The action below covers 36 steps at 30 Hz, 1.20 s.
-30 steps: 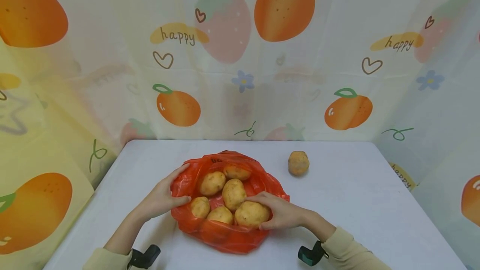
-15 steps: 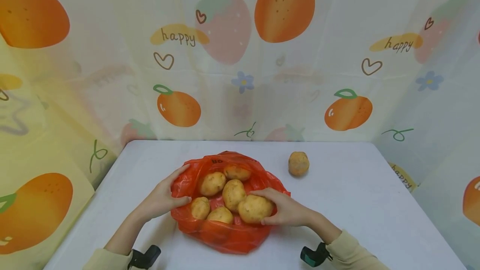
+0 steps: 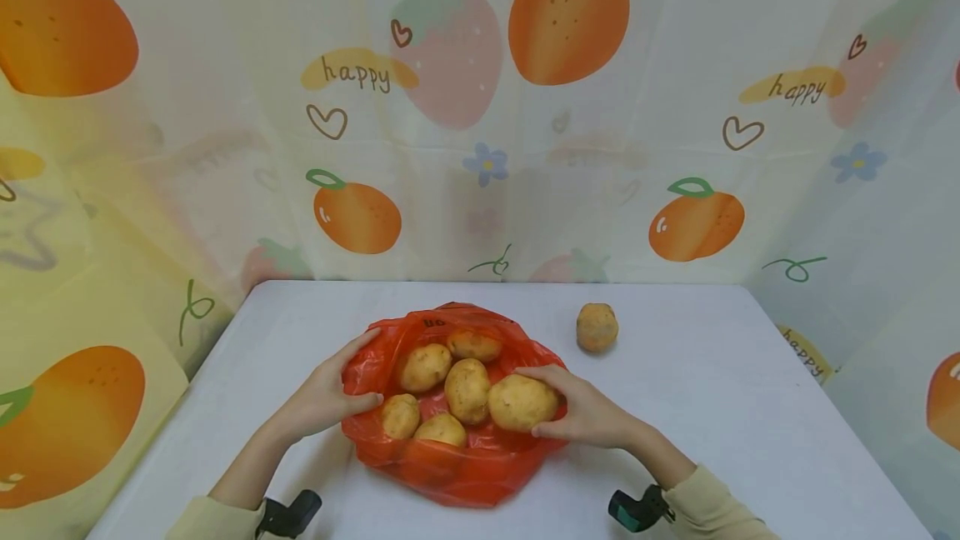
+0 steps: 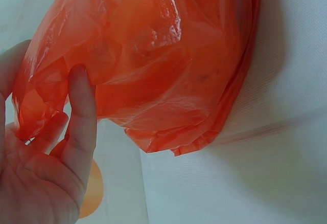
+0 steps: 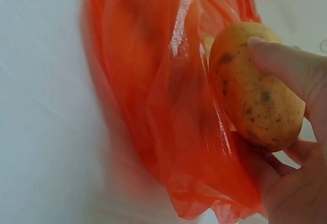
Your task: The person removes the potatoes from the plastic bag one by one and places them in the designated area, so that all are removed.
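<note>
A red plastic bag (image 3: 442,477) stands with its mouth wide on the white table (image 3: 712,407), several potatoes (image 3: 468,391) inside. My left hand (image 3: 322,398) holds the bag's left rim, thumb over the edge; the left wrist view shows the thin plastic (image 4: 153,81) between thumb and fingers. At the right rim my right hand (image 3: 588,411) grips a large potato (image 3: 522,403), fingers across its far side and thumb on its near side. In the right wrist view this potato (image 5: 255,96), with dark spots, sits at the top of the bag's side.
One more potato (image 3: 597,327) lies on the table behind the bag, to the right. A cloth (image 3: 570,132) printed with oranges and strawberries hangs behind the table and along both sides. Dark wrist mounts (image 3: 291,513) sit on both forearms.
My right hand has lifted the large potato and shifted it right and away from me, up to the bag's right rim. The left hand has stayed put on the bag.
</note>
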### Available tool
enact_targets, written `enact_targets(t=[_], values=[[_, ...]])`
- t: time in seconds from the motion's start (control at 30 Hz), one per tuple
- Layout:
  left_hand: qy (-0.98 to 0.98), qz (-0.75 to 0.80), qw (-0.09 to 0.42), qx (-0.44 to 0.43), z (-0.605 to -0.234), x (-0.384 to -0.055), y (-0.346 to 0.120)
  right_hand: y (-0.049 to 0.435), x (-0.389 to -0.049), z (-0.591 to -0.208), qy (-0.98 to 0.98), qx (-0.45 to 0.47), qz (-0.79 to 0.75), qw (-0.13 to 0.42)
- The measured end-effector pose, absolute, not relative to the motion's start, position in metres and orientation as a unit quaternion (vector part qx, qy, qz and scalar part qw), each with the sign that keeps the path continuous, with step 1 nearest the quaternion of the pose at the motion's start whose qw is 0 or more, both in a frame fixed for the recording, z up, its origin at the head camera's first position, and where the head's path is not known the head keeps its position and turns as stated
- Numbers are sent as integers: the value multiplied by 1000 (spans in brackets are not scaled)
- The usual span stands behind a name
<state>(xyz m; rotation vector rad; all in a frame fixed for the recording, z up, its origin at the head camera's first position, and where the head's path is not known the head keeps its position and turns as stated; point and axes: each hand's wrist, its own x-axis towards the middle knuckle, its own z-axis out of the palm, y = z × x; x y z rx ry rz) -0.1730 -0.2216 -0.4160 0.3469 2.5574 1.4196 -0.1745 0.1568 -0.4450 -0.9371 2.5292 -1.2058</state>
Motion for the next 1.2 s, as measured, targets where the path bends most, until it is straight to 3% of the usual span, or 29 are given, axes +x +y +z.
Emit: enact_targets(t=[0.53, 1.2], values=[[864, 476, 91, 134, -416, -173, -222, 176, -180, -440, 829, -253, -494, 72], [863, 480, 91, 131, -412, -172, -222, 201, -180, -425, 848, -192, -493, -13]])
